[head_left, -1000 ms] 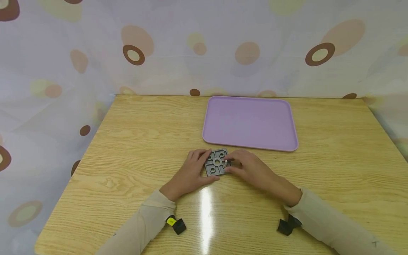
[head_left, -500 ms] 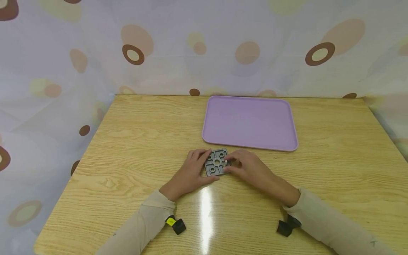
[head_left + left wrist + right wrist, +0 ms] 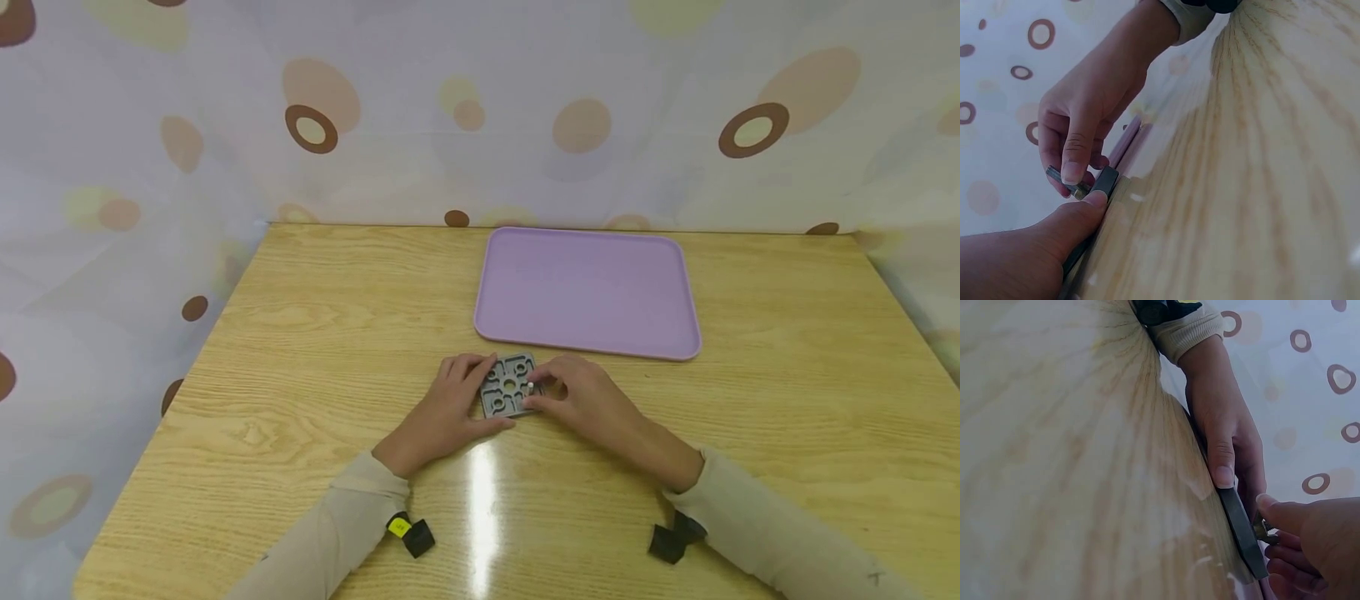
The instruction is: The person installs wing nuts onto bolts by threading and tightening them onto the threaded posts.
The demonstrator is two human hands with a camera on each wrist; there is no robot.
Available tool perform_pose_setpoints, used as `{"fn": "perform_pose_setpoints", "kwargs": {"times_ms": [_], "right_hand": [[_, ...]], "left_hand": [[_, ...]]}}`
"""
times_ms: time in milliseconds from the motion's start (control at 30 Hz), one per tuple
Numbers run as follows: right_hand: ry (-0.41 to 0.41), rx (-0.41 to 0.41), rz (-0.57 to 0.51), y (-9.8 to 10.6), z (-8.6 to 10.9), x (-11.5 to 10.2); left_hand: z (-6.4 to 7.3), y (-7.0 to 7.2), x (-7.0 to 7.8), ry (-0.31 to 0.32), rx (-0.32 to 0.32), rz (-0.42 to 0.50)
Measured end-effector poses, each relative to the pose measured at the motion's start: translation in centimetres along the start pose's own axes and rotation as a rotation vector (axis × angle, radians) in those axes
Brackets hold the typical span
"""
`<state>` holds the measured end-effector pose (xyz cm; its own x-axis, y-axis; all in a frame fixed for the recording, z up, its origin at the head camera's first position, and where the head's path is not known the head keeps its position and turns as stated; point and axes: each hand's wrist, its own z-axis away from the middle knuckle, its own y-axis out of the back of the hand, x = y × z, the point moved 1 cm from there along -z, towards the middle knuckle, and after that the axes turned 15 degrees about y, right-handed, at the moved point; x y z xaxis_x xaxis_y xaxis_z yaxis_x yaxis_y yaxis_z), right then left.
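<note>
A square grey metal plate with round holes and raised ribs lies on the table in the head view. My left hand grips its left side, thumb along the near edge and fingertips at the far left corner. My right hand pinches a short metal pin between thumb and fingers over the plate's right part. From the left wrist, the pin looks tilted, with a brass-coloured end close to the plate. The right wrist view shows the plate edge-on; the right fingers partly hide the pin.
A purple tray lies behind the plate, near the back of the wooden table. Patterned cloth hangs along the back and sides. Both wrists carry black camera straps below beige sleeves.
Both hands keep their places on the plate and the pin. My right fingers shift only slightly around the pin; the whole head view moves a little.
</note>
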<state>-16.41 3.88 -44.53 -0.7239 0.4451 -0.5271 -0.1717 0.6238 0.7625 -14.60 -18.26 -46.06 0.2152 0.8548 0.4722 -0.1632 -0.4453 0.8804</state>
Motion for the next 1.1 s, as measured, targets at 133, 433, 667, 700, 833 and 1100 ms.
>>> {"fn": "perform_pose_setpoints", "kwargs": {"times_ms": [133,433,667,700,833,1100], "right_hand": [[-0.004,0.002,-0.003,0.00,0.05,-0.03],[0.016,0.005,0.023,0.19,-0.20,0.12],[0.041,-0.008,0.012,0.23,-0.63,-0.29],[0.042,-0.009,0.011,0.26,-0.65,-0.33],[0.033,-0.016,0.026,0.29,-0.68,-0.28],[0.027,-0.025,0.026,0.34,-0.67,-0.16]], "left_hand": [[0.01,-0.03,-0.01,-0.001,-0.001,-0.003],[-0.33,0.11,-0.09,-0.015,0.014,-0.008],[-0.26,0.33,-0.40,0.018,0.019,-0.011],[-0.25,0.34,-0.44,0.015,0.021,-0.011],[-0.26,0.35,-0.48,-0.008,0.031,-0.007],[-0.34,0.37,-0.52,-0.023,0.037,-0.005]]}}
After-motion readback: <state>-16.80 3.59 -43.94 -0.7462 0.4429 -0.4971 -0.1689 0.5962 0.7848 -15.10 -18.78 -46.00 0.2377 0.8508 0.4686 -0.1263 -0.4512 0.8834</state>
